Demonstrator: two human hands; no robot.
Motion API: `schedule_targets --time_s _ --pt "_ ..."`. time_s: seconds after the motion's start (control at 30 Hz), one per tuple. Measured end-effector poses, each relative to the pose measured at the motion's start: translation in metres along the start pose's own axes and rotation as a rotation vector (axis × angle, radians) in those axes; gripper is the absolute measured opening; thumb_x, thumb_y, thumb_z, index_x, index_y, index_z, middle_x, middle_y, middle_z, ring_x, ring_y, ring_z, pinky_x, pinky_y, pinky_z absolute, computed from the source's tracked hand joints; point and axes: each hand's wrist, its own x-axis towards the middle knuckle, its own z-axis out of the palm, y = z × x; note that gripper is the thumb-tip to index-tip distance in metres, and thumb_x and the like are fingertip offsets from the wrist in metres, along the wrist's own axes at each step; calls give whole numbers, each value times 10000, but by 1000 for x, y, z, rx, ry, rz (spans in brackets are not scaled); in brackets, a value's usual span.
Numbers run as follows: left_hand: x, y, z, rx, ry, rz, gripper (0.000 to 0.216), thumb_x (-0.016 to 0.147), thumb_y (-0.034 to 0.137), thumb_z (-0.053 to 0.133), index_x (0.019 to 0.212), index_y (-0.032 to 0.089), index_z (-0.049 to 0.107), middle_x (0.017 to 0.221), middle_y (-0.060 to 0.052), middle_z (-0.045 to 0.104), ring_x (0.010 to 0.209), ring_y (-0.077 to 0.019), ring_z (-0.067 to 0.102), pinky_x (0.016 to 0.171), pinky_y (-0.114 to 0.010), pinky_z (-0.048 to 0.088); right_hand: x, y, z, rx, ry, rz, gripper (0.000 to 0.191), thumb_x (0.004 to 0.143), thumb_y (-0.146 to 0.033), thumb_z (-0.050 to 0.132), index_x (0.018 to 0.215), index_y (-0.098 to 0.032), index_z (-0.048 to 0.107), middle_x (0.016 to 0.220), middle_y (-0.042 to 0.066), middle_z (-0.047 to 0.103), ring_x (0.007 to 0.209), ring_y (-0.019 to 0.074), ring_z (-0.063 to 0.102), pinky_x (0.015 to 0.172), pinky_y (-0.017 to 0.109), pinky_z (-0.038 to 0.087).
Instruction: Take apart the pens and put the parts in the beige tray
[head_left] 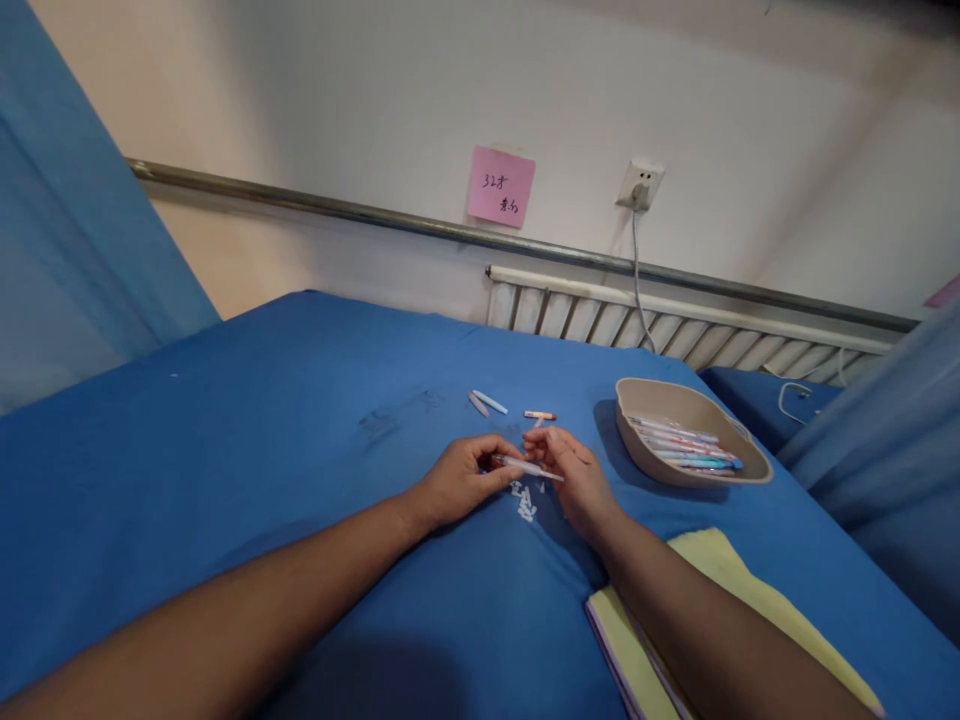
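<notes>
A slim pale pen [519, 465] with a narrow white end lies between the thumb and fingers of my left hand [466, 475], pointing right. My right hand [581, 480] is close beside it, fingers loosely bent and apart; the pen's narrow end passes in front of its palm. Whether that hand touches the pen is hard to tell. Several small white plastic pieces [526, 505] are scattered on the blue sheet below the hands. Behind them lie a light blue pen barrel [490, 402], a pinkish barrel [478, 404] and a short orange-and-white stick [540, 415].
To the right stands a beige basket [637, 450] holding several wrapped pens [686, 445]. A folded yellow cloth [720, 570] lies partly under my right forearm. Beyond the blue-covered bed [225, 430] are a white radiator [570, 315], a metal rail [360, 213] and a plugged-in socket [640, 185]. Blue curtains hang at both sides.
</notes>
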Motion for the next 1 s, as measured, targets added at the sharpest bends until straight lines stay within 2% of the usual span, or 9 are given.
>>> schedule_targets --time_s 0.2,0.37,0.53,0.6,0.7,0.77,0.87,1.0 --pt "1 -2 1 5 -57 -38 203 737 330 639 829 151 668 752 -24 660 679 -145 572 647 -247 446 -5 -10 7 109 44 32 472 794 -631 478 891 -204 654 1019 92 641 938 213 600 754 319 491" --pt "3 -4 0 55 -159 28 191 781 305 588 886 168 668 799 -21 660 747 -160 578 700 -255 446 -10 -22 11 144 -17 46 555 818 -678 359 923 -209 637 1058 97 632 1008 221 579 813 328 478" --pt "4 -5 -2 30 -212 39 225 816 326 543 959 200 661 865 -15 663 820 -174 577 751 -267 441 -7 -32 7 169 -21 32 657 809 -727 271 927 -193 635 1060 113 641 1013 229 582 786 329 481" --pt "5 -7 -4 12 -179 5 227 802 346 559 932 193 665 837 -13 660 793 -168 573 738 -265 438 2 -32 -4 143 19 9 636 796 -722 324 915 -181 637 1017 115 652 950 219 599 748 316 480" --pt "10 -11 -7 -73 -69 -70 251 751 369 615 898 170 661 804 -16 655 736 -154 567 688 -255 433 20 -26 -31 -59 194 -72 424 726 -582 588 868 -185 629 865 59 660 741 160 594 645 265 450" --pt "14 -14 -10 -149 18 -107 269 720 372 648 888 162 650 810 -22 658 724 -148 569 669 -250 430 32 -19 -52 -277 273 -104 328 684 -481 657 816 -184 622 755 23 641 641 139 555 591 252 421" --pt "18 -16 -14 -208 117 -143 295 693 370 680 890 154 638 803 -27 656 698 -134 566 641 -238 421 42 -9 -75 -636 253 -142 191 720 -364 615 789 -187 630 699 10 623 619 146 542 608 272 420" --pt "20 -17 -17 -241 154 -164 328 668 377 700 891 147 634 788 -26 651 662 -119 555 617 -231 415 40 -2 -80 -1130 92 -209 178 732 -247 617 897 -197 658 866 55 648 781 189 574 741 317 420"
